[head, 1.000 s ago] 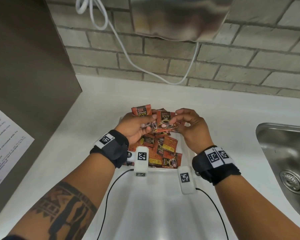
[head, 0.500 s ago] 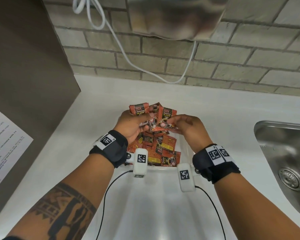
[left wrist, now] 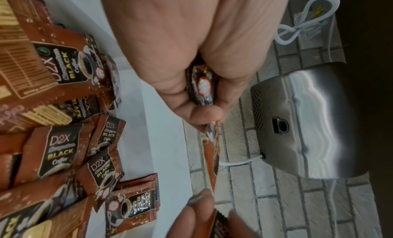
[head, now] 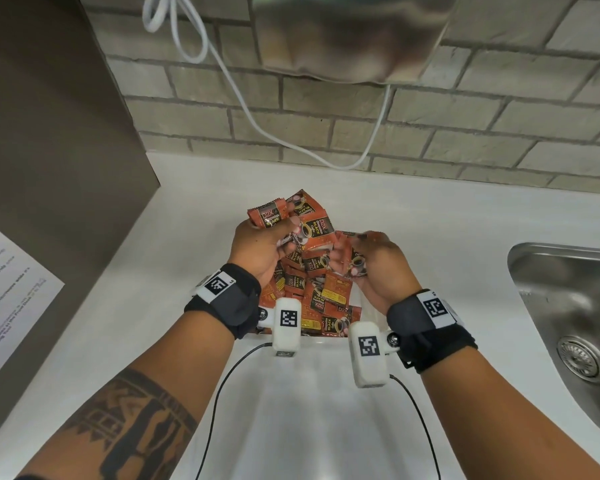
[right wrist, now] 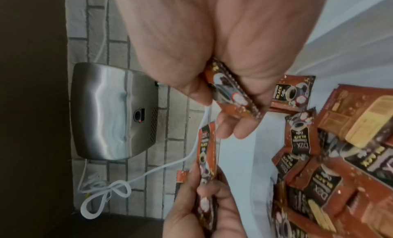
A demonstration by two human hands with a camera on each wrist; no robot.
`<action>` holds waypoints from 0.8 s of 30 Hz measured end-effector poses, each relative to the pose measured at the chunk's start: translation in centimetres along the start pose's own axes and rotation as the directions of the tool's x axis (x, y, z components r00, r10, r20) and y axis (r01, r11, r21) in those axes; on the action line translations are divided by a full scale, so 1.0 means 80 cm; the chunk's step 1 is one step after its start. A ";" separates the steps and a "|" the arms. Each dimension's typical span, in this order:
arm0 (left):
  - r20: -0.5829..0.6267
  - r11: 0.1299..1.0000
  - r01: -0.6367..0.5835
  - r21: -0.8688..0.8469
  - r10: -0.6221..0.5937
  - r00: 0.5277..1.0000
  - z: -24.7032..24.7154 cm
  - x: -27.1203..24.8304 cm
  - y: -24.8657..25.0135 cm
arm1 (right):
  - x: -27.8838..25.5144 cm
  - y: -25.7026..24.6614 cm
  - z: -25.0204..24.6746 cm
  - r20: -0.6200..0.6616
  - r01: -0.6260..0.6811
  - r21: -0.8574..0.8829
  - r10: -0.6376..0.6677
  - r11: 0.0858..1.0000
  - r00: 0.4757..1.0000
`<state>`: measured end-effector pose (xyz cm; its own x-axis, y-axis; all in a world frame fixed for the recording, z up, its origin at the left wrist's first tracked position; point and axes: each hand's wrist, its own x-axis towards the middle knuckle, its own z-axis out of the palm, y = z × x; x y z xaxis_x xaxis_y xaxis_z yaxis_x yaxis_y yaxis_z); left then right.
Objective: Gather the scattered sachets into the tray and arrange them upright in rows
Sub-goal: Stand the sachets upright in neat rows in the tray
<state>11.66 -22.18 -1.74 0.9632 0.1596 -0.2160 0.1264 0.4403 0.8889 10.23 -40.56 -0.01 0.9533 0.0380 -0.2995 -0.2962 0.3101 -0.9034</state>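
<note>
Above the white tray (head: 362, 299), where most sachets (head: 321, 296) lie in a loose heap, your left hand (head: 260, 245) grips several and your right hand (head: 378, 268) pinches one; these look light, thin and slippery, so hold them by flat sides.

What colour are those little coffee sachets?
Orange-brown sachets with black label panels; clearest in the left wrist view.

White desk (head: 194, 209) runs along a brick wall, with a brown panel at its left end. A white tray (head: 365, 299) sits on it near the middle, holding a loose heap of orange-brown sachets (head: 326, 299). A steel sink (head: 568, 306) is set into the desk at right, well apart from the tray.
</note>
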 end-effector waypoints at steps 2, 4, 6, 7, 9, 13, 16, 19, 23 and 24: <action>0.004 1.000 0.001 -0.010 -0.001 1.000 0.004 -0.001 -0.002 | -0.001 0.006 0.008 0.029 0.014 -0.032 -0.013 0.999 0.999; 0.051 1.000 0.002 0.015 -0.003 0.999 0.008 -0.003 -0.005 | -0.004 0.010 0.016 0.060 0.016 -0.066 -0.012 0.998 0.998; 0.102 0.999 0.000 0.050 -0.005 0.995 0.011 -0.006 -0.007 | -0.002 0.008 0.019 0.018 0.042 -0.055 -0.041 0.998 0.999; 0.120 0.998 -0.001 0.070 -0.008 0.993 0.011 -0.007 -0.008 | 0.000 0.005 0.020 -0.011 0.045 -0.026 -0.045 0.999 0.999; 0.152 0.994 -0.005 0.112 -0.012 0.988 0.010 -0.011 -0.007 | 0.005 -0.002 0.018 -0.080 0.052 0.049 -0.048 0.997 0.996; 0.183 0.985 -0.029 0.171 -0.002 0.983 0.003 -0.011 -0.008 | 0.014 -0.014 0.009 -0.161 0.096 0.153 -0.071 0.983 0.984; 0.210 0.982 -0.029 0.185 -0.011 0.978 -0.005 -0.006 -0.004 | 0.020 -0.023 0.000 -0.181 0.134 0.195 -0.099 0.972 0.979; 0.250 0.984 -0.009 0.178 -0.036 0.968 -0.009 -0.005 0.004 | 0.024 -0.029 -0.008 -0.171 0.131 0.166 -0.102 0.977 0.980; 0.281 0.986 -0.003 0.168 -0.045 0.959 -0.009 -0.005 0.009 | 0.027 -0.018 -0.011 -0.124 0.089 0.040 -0.083 0.995 0.989; 0.277 0.985 0.003 0.171 -0.051 0.960 -0.009 -0.005 0.008 | 0.026 -0.013 -0.010 -0.094 0.082 -0.004 -0.082 0.997 0.992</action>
<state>11.18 -21.32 -1.37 0.9835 -0.1136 -0.1408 0.1679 0.2829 0.9443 12.47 -41.53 0.09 0.9648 -0.0772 -0.2516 -0.2168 0.3086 -0.9261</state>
